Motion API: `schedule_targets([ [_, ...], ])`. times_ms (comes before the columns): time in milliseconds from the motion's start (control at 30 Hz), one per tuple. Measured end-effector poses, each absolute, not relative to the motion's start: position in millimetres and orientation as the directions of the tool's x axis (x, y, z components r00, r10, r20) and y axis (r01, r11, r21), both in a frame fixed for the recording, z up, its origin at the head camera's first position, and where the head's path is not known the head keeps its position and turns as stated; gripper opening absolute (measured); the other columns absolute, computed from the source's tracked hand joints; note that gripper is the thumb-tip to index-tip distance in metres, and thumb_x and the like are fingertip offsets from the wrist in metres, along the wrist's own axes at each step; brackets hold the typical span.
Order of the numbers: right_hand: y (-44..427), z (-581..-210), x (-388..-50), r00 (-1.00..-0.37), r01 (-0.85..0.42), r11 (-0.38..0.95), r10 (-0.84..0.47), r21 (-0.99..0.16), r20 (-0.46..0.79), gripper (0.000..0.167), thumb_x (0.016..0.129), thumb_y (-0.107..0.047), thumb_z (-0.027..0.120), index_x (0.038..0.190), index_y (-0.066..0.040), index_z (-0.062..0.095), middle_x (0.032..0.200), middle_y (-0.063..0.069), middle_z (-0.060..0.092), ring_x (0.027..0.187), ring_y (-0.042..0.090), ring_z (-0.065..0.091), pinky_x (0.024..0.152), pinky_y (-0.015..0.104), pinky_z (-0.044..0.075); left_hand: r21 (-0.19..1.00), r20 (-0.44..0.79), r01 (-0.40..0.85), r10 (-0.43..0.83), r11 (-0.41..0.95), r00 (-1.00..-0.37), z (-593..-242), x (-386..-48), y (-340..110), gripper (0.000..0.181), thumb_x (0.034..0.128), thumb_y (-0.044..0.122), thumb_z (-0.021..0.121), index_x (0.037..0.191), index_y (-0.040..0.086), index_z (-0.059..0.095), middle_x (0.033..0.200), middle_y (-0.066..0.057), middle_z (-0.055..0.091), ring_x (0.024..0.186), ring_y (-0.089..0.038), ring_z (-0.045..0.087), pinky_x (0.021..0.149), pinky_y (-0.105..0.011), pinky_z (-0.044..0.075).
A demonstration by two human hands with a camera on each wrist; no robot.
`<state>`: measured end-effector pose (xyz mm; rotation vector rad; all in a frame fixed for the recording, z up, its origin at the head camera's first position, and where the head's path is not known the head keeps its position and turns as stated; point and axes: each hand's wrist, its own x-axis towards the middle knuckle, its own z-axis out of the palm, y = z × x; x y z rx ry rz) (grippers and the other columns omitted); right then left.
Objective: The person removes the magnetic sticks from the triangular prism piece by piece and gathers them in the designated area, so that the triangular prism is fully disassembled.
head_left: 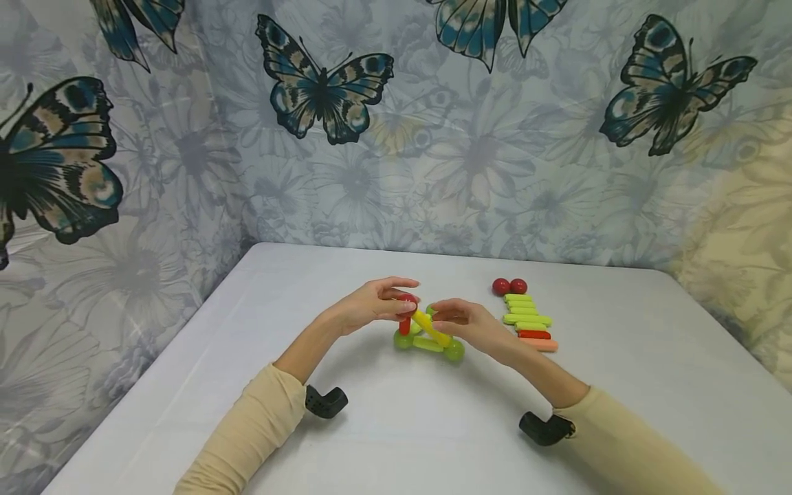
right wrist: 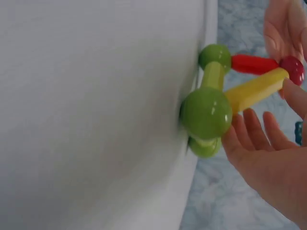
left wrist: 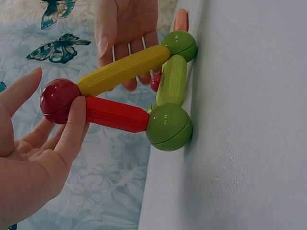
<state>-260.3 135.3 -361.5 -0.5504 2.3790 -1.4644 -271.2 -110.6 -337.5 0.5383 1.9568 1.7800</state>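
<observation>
One ball-and-rod frame, standing on your white table between the left and right edges, inward from the far edge. Base: green balls, three in view, joined by light green rods. Top: one red ball, raised above the surface; a red rod joins it to the left green ball, a yellow rod slants from it to the right one.

Your left hand: digits clamped on the red ball. Your right hand: fingers apart and extended just beside the yellow rod; whether they touch it, I cannot tell.

Loose pieces, lying right of the frame, toward the far right corner: two dark red balls, side by side, nearest the far edge; then, in a column toward you, several lime rods, one short red rod and one orange rod, partly behind your right arm.

Backdrop beyond the far edge: floral cloth with printed butterflies
</observation>
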Motion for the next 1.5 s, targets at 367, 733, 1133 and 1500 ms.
schedule_targets([
  [367, 114.5, -351.7, -267.5, -0.862, -0.259, 0.376, -0.505, -0.890, 0.038, 0.049, 0.091, -0.025, 0.067, 0.132, -0.004, 0.049, 0.122, 0.013, 0.058, 0.112, 0.031, 0.055, 0.093, 0.040, 0.048, 0.981, -0.065, 0.056, 0.595, 0.184, -0.801, -335.1, -275.7, -113.8, 0.058, 0.0905, 0.009, 0.066, 0.143, 0.012, 0.042, 0.127, -0.012, 0.056, 0.112, -0.024, 0.056, 0.097, -0.039, 0.045],
  [733, 105.8, -348.4, -269.1, -0.699, -0.636, 0.290, -0.609, -0.716, 0.374, 0.055, 0.083, -0.002, 0.073, 0.132, -0.001, 0.049, 0.126, 0.018, 0.055, 0.101, 0.029, 0.062, 0.084, 0.036, 0.053, 0.975, -0.056, 0.078, 0.574, 0.206, -0.817, -354.6, -280.2, -116.3, 0.061, 0.0858, -0.005, 0.067, 0.141, 0.004, 0.042, 0.118, -0.014, 0.060, 0.111, -0.026, 0.059, 0.092, -0.036, 0.049],
  [1133, 94.7, -336.4, -270.8, -0.410, -0.885, 0.210, -0.775, -0.416, 0.481, 0.057, 0.080, 0.012, 0.069, 0.133, -0.002, 0.050, 0.123, 0.013, 0.058, 0.109, 0.024, 0.056, 0.084, 0.030, 0.053, 0.969, 0.078, 0.201, 0.590, 0.146, -0.804, -363.8, -283.2, -113.6, 0.057, 0.0839, -0.007, 0.068, 0.136, 0.002, 0.046, 0.125, -0.014, 0.056, 0.112, -0.028, 0.058, 0.088, -0.036, 0.051],
  [1500, 82.4, -320.2, -260.0, -0.509, -0.860, 0.469, -0.823, -0.204, 0.254, 0.042, 0.087, 0.000, 0.067, 0.128, -0.001, 0.057, 0.127, 0.013, 0.055, 0.114, 0.029, 0.055, 0.092, 0.035, 0.049, 0.949, 0.102, 0.256, 0.590, 0.183, -0.801, -361.4, -282.8, -113.1, 0.055, 0.0841, -0.005, 0.069, 0.135, 0.005, 0.050, 0.125, -0.008, 0.058, 0.109, -0.021, 0.058, 0.087, -0.033, 0.051],
])
